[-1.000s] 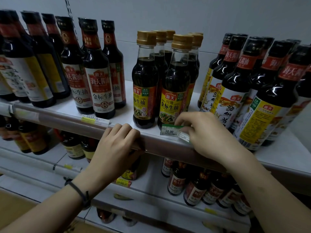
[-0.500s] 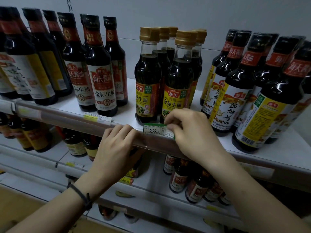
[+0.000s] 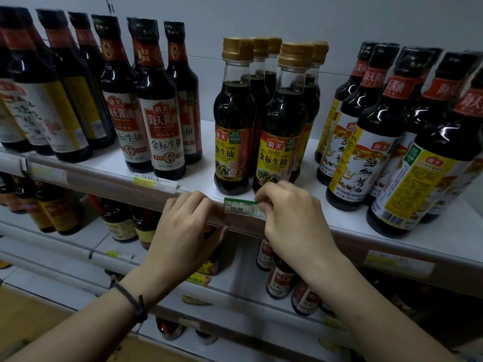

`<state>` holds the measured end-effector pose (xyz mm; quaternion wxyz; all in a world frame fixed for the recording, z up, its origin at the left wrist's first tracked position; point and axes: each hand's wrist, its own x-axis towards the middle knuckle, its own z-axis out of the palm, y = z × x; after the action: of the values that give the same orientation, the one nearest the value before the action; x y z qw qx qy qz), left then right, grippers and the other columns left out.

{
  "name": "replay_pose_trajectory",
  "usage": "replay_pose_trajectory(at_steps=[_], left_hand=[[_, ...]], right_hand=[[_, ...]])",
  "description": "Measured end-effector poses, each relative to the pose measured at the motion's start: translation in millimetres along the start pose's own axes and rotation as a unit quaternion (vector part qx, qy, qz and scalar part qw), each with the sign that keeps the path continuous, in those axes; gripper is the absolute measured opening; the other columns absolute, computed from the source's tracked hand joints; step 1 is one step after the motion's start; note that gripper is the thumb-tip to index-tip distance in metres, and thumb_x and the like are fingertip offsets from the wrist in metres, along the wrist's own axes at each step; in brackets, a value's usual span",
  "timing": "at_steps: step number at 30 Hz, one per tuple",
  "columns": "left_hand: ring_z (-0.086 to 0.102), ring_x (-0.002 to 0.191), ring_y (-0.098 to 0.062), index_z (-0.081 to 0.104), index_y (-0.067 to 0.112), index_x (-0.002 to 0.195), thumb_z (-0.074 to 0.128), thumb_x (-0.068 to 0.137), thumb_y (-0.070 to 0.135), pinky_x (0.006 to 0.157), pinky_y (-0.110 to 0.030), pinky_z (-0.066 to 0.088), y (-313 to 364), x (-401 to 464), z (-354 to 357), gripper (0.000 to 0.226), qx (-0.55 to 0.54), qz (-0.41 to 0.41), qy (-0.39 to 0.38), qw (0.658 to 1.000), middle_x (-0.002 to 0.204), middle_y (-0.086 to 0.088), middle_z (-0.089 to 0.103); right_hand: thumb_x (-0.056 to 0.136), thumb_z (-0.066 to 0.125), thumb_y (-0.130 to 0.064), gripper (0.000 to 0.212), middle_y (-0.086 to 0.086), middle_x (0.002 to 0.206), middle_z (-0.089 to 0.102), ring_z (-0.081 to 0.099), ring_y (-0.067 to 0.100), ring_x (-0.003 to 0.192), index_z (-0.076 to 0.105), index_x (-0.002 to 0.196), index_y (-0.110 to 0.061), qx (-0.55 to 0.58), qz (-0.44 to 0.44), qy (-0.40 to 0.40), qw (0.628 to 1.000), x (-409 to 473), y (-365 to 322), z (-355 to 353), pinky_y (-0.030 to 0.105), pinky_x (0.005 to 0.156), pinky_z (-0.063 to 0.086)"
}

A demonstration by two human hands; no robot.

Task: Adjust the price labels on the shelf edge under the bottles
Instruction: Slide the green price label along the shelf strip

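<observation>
Green-topped white paper price label [image 3: 241,208] marked 10.00, on clear plastic shelf-edge strip [image 3: 104,182]: right hand [image 3: 292,220] pinching its right end, left hand [image 3: 183,231] fingers curled over strip, holding nothing.

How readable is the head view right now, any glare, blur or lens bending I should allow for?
Head view: dim overall; the price label between the left hand and right hand reads 10.00 sharply, its small print blurs; white glare streaks mark the dark bottles; wide-angle bending tilts the edge bottles outward; the lower shelf sits in shadow.

Black wristband [image 3: 132,300], grey wall [image 3: 287,19]
</observation>
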<state>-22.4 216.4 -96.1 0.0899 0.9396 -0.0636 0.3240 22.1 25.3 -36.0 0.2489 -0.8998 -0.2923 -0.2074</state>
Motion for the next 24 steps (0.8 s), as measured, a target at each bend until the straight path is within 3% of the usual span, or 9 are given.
replay_pose_trajectory(at_steps=[11, 15, 24], left_hand=[[0.052, 0.088, -0.022, 0.058, 0.024, 0.093, 0.069, 0.080, 0.039, 0.072, -0.035, 0.034, 1.1, 2.6, -2.0, 0.023, 0.003, 0.013, 0.007, 1.000, 0.091, 0.004, 0.057], [0.050, 0.088, -0.021, 0.055, 0.022, 0.098, 0.070, 0.079, 0.037, 0.072, -0.032, 0.030, 0.1, 1.5, 0.9, 0.029, 0.008, 0.018, 0.021, 1.000, 0.091, 0.004, 0.057], [0.052, 0.090, -0.024, 0.059, 0.025, 0.107, 0.065, 0.083, 0.037, 0.075, -0.038, 0.037, -2.0, 0.2, 2.4, 0.028, 0.037, 0.030, 0.009, 0.999, 0.095, 0.002, 0.056]], right_hand=[[0.071, 0.074, 0.008, 0.023, 0.007, 0.080, 0.061, 0.055, 0.030, 0.078, 0.066, 0.083, -0.009, -0.070, 0.003, -0.009, 0.998, -11.6, -9.2, 9.4, 0.040, 0.072, 0.045], [0.071, 0.072, 0.006, 0.020, 0.008, 0.081, 0.061, 0.054, 0.031, 0.078, 0.066, 0.082, -0.009, -0.102, 0.007, -0.027, 0.994, -13.2, -10.7, 12.9, 0.043, 0.072, 0.044], [0.070, 0.072, -0.001, 0.015, 0.008, 0.077, 0.062, 0.052, 0.032, 0.075, 0.069, 0.081, -0.010, -0.143, 0.025, 0.003, 0.989, -20.1, -11.9, 20.6, 0.042, 0.067, 0.039]])
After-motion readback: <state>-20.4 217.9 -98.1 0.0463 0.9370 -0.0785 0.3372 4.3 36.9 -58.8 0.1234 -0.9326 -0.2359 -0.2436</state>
